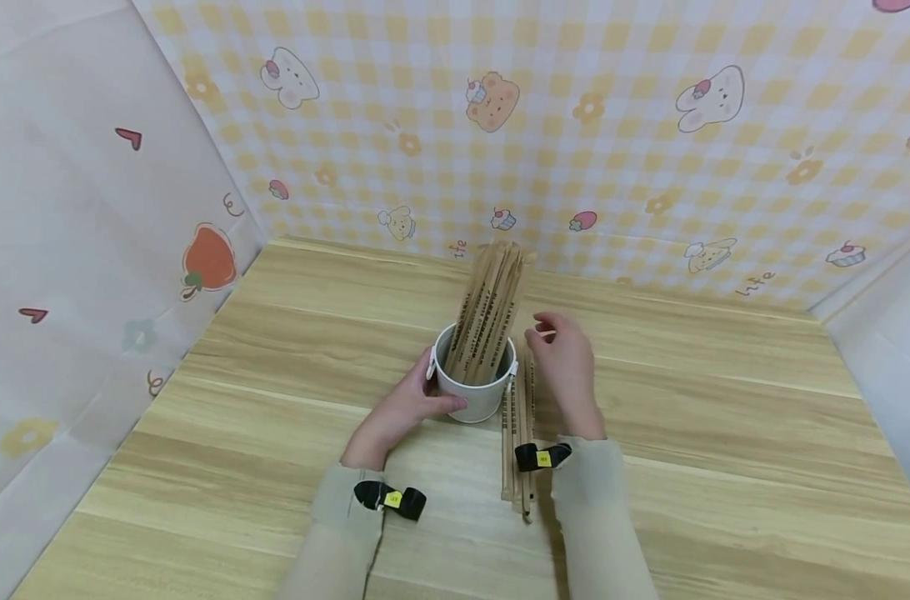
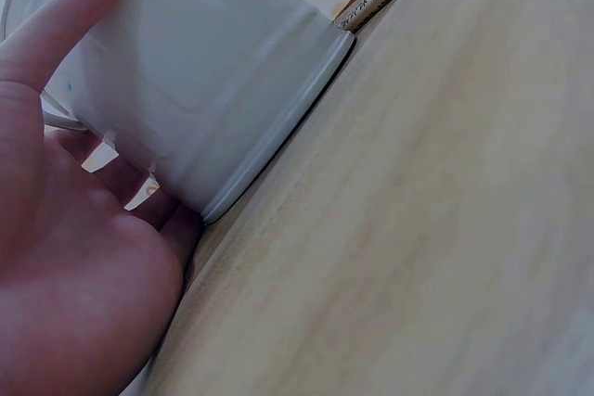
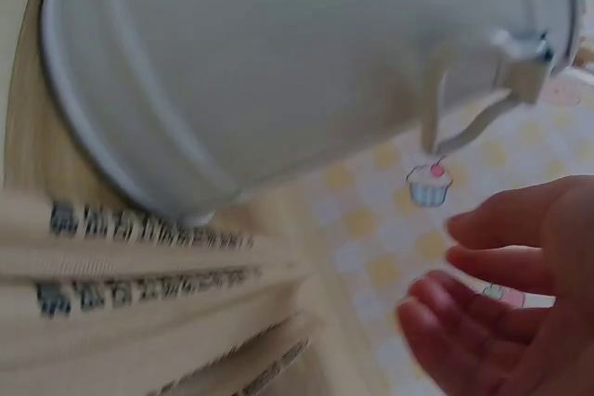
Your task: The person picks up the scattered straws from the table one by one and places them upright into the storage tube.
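A small white metal bucket (image 1: pixel 481 404) with side handles stands upright on the table. My left hand (image 1: pixel 410 407) grips its left side, the thumb lying across the front wall in the left wrist view. Inside leans a bundle of paper-wrapped chopsticks (image 1: pixel 485 312) with dark printed characters, their upper ends above the rim. More wrapped chopsticks (image 1: pixel 508 458) lie side by side on the table, just right of the bucket. Above and beside these, my right hand (image 1: pixel 567 364) hovers with loosely bent fingers (image 3: pixel 501 220) and nothing between them. It stands apart from the bucket.
The wood-grain table (image 1: pixel 275 375) reaches back to a yellow checked cloth (image 1: pixel 545 150) with cartoon prints. A white printed cloth (image 1: pixel 87 225) hangs on the left, and another pale cloth (image 1: pixel 890 333) on the right. Each wrist carries a black strap (image 1: pixel 406 502).
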{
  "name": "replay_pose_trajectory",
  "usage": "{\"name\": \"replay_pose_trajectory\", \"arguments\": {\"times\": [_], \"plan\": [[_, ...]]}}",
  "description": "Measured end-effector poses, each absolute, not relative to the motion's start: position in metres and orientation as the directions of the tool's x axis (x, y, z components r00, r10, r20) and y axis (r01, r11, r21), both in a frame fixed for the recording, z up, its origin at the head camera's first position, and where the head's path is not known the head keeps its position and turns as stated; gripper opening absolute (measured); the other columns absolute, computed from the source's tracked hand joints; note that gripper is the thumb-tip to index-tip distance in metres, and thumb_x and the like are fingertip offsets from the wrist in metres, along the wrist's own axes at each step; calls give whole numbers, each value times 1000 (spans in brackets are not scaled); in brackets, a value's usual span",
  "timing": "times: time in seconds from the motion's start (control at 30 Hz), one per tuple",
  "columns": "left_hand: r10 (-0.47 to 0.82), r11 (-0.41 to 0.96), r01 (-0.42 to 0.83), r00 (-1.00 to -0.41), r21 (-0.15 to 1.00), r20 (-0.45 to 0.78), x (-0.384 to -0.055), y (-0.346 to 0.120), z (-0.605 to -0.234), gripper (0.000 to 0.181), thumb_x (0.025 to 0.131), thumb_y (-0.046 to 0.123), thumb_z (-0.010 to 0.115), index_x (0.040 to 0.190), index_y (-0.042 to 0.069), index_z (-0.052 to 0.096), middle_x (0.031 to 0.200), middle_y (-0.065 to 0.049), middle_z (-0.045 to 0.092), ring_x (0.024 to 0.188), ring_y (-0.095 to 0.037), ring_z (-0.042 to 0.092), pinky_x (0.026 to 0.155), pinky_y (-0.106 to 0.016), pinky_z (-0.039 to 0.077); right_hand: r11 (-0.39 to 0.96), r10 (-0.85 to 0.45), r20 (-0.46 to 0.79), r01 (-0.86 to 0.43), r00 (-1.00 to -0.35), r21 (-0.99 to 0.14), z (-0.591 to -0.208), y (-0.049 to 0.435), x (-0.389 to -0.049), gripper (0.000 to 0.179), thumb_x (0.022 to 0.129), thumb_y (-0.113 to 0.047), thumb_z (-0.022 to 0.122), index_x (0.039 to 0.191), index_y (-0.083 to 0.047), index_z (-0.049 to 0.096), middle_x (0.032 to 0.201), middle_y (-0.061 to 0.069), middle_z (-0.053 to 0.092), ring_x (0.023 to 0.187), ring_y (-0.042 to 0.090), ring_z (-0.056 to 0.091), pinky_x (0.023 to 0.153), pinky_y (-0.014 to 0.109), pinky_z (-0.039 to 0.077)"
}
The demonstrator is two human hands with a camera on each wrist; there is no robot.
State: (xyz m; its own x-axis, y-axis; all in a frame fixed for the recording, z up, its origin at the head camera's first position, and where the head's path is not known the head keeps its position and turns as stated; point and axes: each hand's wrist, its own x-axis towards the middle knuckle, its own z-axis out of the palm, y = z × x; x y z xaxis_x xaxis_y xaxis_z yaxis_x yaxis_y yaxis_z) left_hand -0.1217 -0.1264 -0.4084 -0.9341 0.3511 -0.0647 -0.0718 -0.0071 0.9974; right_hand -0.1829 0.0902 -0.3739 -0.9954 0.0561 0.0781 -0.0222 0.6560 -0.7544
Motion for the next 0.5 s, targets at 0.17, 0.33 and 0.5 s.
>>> {"name": "replay_pose_trajectory", "arguments": {"times": [0.17,0.33,0.5], "plan": [[348,6,-80,-934,997,-77,-122,-126,-408,87,72,13,74,140,24,20,140,-4,26,128,-22,25,104,-37,21,707,-10,-6,-2,-1000,-707,-384,97,-185,41,85,-23,56,120,-3,53,104,14,57,90,27,55,74,41,45],[351,28,-70,-933,997,-76,-123,-126,-409,89,72,12,73,141,21,17,141,-6,25,128,-22,25,104,-36,21,741,-56,-97,24,-994,-671,-393,101,-187,46,84,-24,57,124,-3,48,103,14,57,89,27,54,75,42,45],[353,38,-70,-932,997,-79,-123,-126,-408,88,73,12,73,141,21,17,141,-4,25,128,-21,25,104,-35,22,754,-63,-116,29,-991,-656,-401,102,-188,48,81,-19,57,124,-2,47,99,13,56,86,26,51,74,40,44]]}}
